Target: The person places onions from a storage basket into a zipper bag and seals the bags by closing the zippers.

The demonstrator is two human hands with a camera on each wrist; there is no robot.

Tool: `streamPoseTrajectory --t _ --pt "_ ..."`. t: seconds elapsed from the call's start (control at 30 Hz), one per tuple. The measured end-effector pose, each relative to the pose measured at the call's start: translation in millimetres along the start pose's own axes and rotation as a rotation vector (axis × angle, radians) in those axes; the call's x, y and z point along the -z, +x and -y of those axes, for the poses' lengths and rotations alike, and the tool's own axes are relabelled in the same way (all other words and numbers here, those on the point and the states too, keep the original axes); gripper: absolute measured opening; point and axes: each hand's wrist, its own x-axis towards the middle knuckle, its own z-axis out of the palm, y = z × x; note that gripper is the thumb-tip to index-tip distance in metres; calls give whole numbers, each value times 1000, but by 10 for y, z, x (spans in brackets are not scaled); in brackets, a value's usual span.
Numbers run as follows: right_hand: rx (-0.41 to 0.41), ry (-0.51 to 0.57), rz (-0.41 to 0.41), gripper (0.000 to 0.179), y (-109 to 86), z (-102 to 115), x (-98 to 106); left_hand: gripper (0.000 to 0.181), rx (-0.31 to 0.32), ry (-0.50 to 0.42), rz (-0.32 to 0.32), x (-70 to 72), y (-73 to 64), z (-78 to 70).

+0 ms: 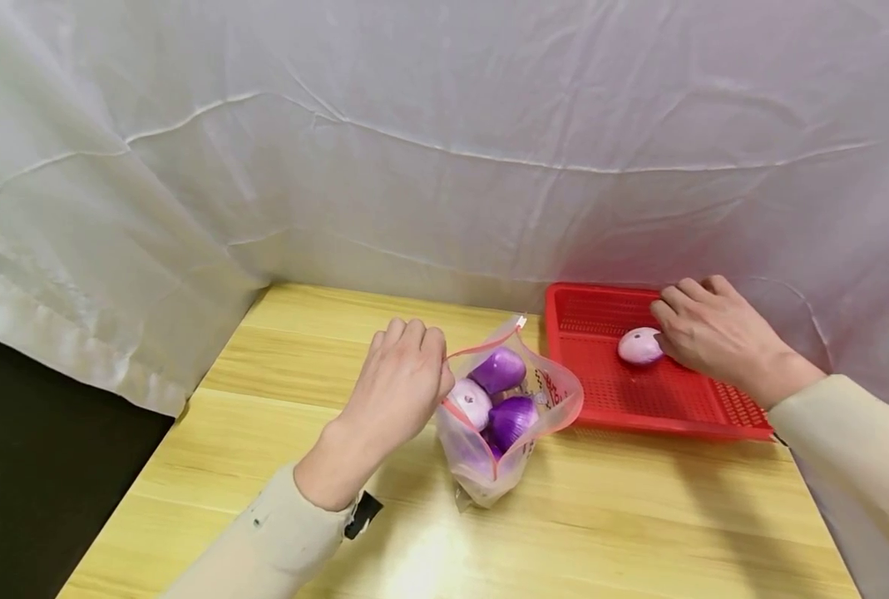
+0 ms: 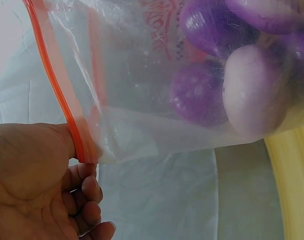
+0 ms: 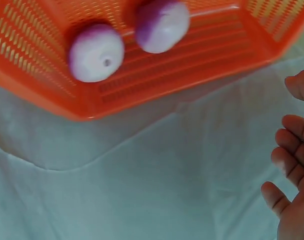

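Note:
My left hand (image 1: 397, 389) pinches the rim of a clear zip bag (image 2: 137, 127) between thumb and fingers, at one corner of the red zip strip. The bag's mouth gapes upward, and several purple onions (image 1: 514, 418) lie inside it. Over the right part of a red plastic basket (image 1: 669, 426) is my right hand (image 1: 709, 331), its fingers loosely bent with nothing between them. A pale purple onion (image 1: 639, 346) sits in the basket beside those fingers. The right wrist view shows a second onion (image 3: 163, 25) there, which my hand hides in the head view.
Both the bag and the basket are on a light wooden table (image 1: 279, 433), the basket at its back right. A pale cloth curtain (image 1: 414, 208) hangs close behind and around the table. Dark floor (image 1: 47, 466) shows off the left edge.

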Motion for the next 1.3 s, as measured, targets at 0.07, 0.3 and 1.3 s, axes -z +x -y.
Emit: streamPoseTrajectory --t 0.07,0.3,1.3 --pt "13 -5 14 29 -23 -36 -89 16 3 -5 5 2 -8 -8" --pt "25 -42 89 38 -129 -133 -386 15 7 -13 20 -10 -25 -46" --pt "52 -105 328 36 -290 -173 -967 16 -2 22 4 -57 -53 -132"
